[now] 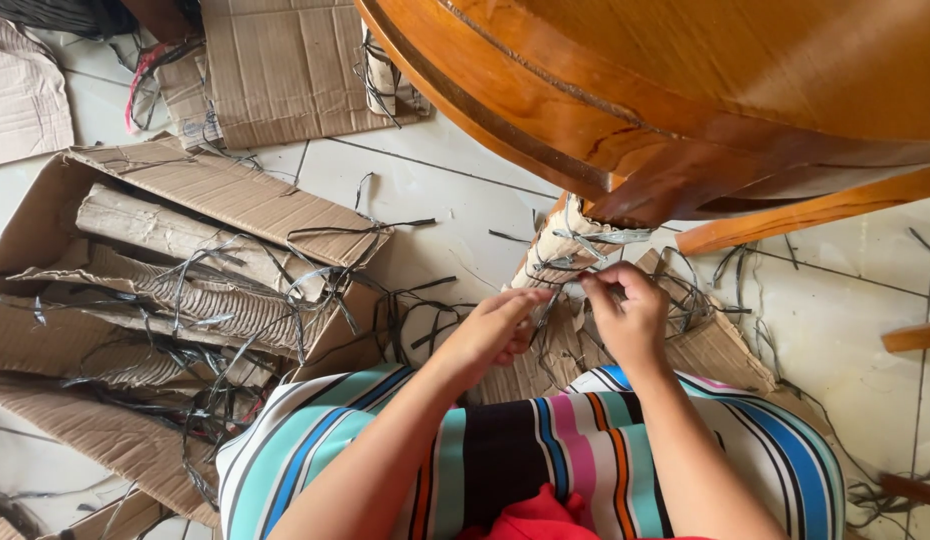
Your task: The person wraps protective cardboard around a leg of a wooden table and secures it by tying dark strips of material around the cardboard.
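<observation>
Hands, left (493,330) and right (625,318), fingers on thin dark strips (575,262)

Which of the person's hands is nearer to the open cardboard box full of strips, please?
The left hand. It sits just right of the open cardboard box in the picture; the right hand is farther right, both pinching the strip bundle.

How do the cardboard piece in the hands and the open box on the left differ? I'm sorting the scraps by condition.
The cardboard piece is a small torn strip, standing between the left hand and right hand. The open box is far larger, lies flat on the floor and holds rolled corrugated sheets. Both are brown corrugated cardboard tangled with dark straps.
</observation>
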